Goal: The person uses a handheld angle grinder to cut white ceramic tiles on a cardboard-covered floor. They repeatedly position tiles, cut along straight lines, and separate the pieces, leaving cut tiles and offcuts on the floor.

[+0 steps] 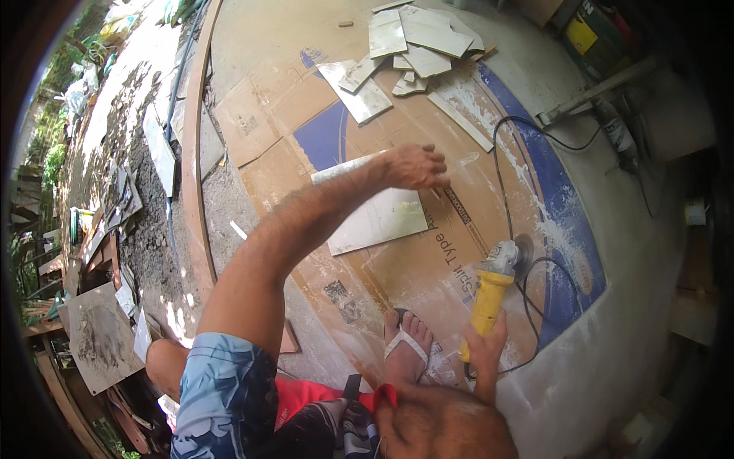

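Observation:
My left hand [413, 167] is raised over the upper right of a square white tile [371, 222] lying on brown cardboard, its fingers loosely bent and slightly apart. A small tan stick-like piece [436, 194] shows just below my fingertips. My right hand [485, 344] grips the yellow body of an angle grinder [489, 300] at the lower right, its disc [524, 256] pointing forward. The grinder's black cord loops over the cardboard.
Broken tile pieces [424, 30] are piled at the top. A long board [200, 153] borders rubble and scrap on the left. A green-and-yellow container [581, 34] and metal frame [573, 99] stand at the upper right. My sandalled foot [409, 344] rests on the cardboard [260, 130].

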`<state>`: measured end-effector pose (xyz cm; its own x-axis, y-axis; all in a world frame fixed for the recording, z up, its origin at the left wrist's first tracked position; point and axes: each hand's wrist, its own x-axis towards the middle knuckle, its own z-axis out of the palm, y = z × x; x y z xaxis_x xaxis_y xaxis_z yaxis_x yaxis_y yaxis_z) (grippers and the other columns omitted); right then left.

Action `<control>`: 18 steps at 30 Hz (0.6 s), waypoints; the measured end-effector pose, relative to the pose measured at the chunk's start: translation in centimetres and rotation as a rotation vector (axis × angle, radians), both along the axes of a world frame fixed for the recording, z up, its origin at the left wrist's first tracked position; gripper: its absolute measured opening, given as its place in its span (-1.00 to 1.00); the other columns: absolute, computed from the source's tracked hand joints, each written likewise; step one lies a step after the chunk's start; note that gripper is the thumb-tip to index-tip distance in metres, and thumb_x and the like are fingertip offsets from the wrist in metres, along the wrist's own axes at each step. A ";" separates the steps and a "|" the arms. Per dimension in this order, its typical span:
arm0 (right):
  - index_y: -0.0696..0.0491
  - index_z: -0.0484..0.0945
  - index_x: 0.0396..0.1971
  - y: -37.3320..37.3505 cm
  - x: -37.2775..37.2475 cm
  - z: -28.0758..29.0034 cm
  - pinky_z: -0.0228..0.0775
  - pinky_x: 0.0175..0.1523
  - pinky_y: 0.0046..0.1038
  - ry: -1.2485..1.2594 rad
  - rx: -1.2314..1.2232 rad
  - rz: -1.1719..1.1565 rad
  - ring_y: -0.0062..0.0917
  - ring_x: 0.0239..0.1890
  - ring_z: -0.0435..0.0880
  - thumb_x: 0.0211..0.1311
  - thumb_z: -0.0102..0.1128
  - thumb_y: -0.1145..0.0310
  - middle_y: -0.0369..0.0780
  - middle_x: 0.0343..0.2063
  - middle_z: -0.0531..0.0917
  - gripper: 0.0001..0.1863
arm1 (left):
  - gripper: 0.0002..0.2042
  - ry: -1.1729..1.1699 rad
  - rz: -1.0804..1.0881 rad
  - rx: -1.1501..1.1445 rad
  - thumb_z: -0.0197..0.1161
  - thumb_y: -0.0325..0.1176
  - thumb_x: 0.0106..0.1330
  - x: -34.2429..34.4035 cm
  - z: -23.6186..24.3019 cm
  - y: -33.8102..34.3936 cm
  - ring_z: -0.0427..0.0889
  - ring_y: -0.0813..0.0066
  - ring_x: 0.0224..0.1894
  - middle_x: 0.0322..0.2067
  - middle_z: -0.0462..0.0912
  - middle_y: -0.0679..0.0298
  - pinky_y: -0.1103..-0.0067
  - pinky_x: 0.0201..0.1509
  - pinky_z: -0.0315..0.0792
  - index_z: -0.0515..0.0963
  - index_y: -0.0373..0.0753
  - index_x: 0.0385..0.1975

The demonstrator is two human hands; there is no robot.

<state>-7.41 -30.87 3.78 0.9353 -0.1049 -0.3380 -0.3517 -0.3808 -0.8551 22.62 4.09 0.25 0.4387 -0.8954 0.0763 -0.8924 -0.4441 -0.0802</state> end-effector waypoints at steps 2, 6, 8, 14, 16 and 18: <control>0.18 0.51 0.04 0.1 0.3 0.7 0.54 -0.03 -0.26 0.035 -0.031 0.003 -0.36 -0.20 0.64 0.09 0.54 0.37 -0.14 -0.22 0.63 -0.46 | -0.66 -0.211 0.214 0.063 0.50 -0.23 0.42 4.1 4.1 2.1 0.67 0.35 0.14 -0.05 0.64 0.29 0.28 0.34 0.56 0.56 0.04 0.11; 0.18 0.51 0.03 0.2 0.8 1.4 0.53 -0.02 -0.25 0.039 -0.065 0.004 -0.34 -0.19 0.63 0.10 0.54 0.35 -0.14 -0.22 0.63 -0.47 | 0.16 -0.228 0.884 -0.446 0.77 0.02 0.07 6.3 10.8 6.1 0.47 -0.23 0.44 0.45 0.39 -0.19 -0.05 0.43 0.43 0.15 0.05 0.67; 0.18 0.51 0.03 0.1 0.8 1.0 0.53 -0.01 -0.24 0.003 -0.100 0.017 -0.34 -0.19 0.63 0.10 0.54 0.34 -0.13 -0.22 0.62 -0.47 | 0.24 0.057 0.935 -0.378 0.77 0.00 0.08 3.6 10.5 8.8 0.44 -0.25 0.45 0.46 0.38 -0.21 -0.01 0.47 0.42 0.04 -0.07 0.71; 0.22 0.49 0.05 0.4 1.0 -0.1 0.55 -0.02 -0.11 -0.075 -0.087 0.065 -0.16 -0.23 0.67 0.10 0.60 0.36 -0.01 -0.25 0.66 -0.43 | 0.81 0.517 0.889 0.208 0.94 0.17 -0.55 -14.3 2.9 15.4 0.12 -0.29 0.67 0.63 0.09 -0.24 -0.04 0.72 0.16 -0.27 -0.19 0.76; 0.21 0.50 0.05 0.6 0.5 0.1 0.56 -0.02 -0.13 -0.071 -0.076 0.077 -0.18 -0.24 0.67 0.11 0.60 0.38 -0.02 -0.24 0.68 -0.44 | 0.86 0.512 0.987 0.159 0.94 0.17 -0.65 -18.1 1.8 14.8 0.01 -0.30 0.71 0.68 -0.03 -0.24 -0.08 0.74 0.07 -0.28 -0.19 0.77; 0.21 0.51 0.04 1.5 0.9 0.4 0.57 -0.02 -0.16 -0.057 -0.077 0.087 -0.21 -0.24 0.68 0.11 0.59 0.39 -0.03 -0.24 0.69 -0.45 | 0.89 0.485 1.015 0.072 0.92 0.22 -0.69 -19.7 0.7 14.3 -0.01 -0.25 0.73 0.68 -0.04 -0.24 -0.07 0.75 -0.01 -0.30 -0.17 0.77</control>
